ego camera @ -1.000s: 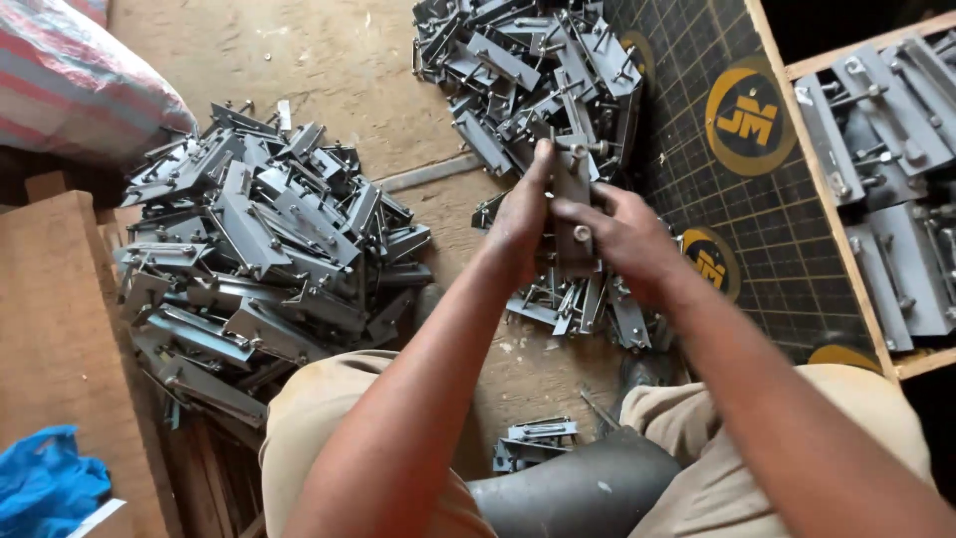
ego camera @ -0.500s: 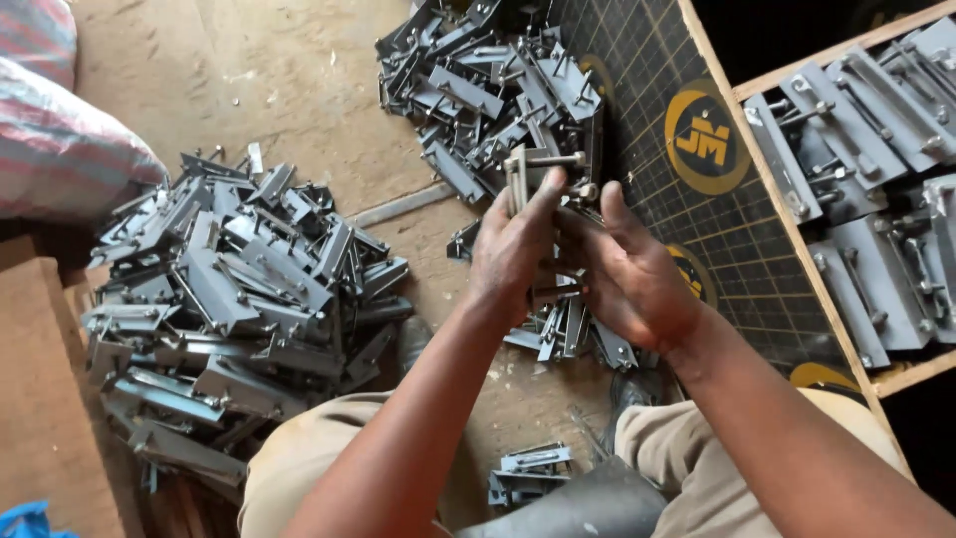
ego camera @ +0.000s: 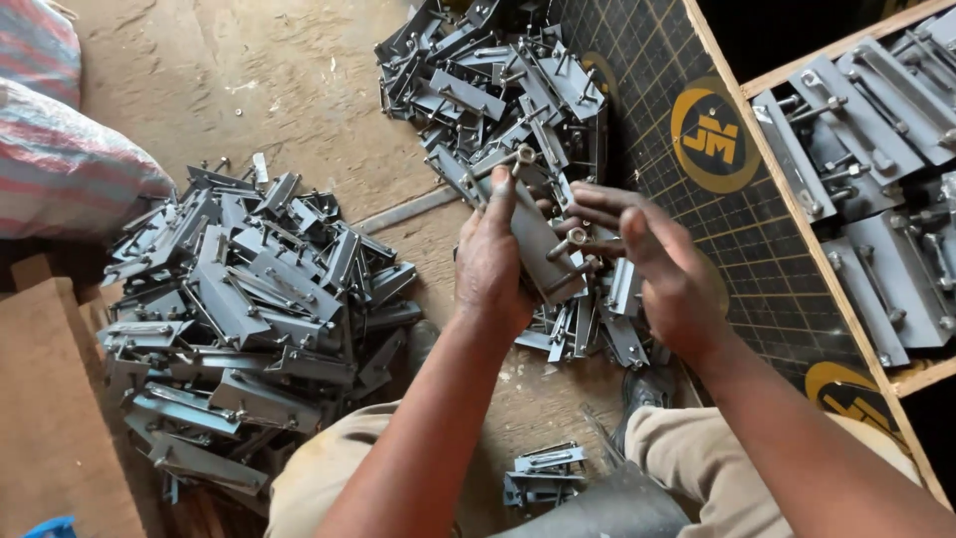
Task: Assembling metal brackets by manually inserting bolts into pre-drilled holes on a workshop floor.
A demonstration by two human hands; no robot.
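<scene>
Dirt floor (ego camera: 249,90); left fingers (ego camera: 501,199) grip bracket (ego camera: 538,244); right fingers (ego camera: 597,214) pinch bolt (ego camera: 576,239).

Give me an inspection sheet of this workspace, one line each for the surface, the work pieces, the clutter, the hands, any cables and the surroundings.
Surface: bare dusty wooden floor, scuffed.
Job's things: a grey metal bracket with bolts, held up between both hands.
Clutter: a bracket pile to the left, a second pile ahead, a few loose brackets by the knees.
Grippers: left hand wraps the bracket in a full grip; right hand has its fingertips on a bolt.
Cables: nothing seen.
Surroundings: dark gridded board with round yellow marks, wooden crate of assembled brackets at right, striped sack at left.
</scene>
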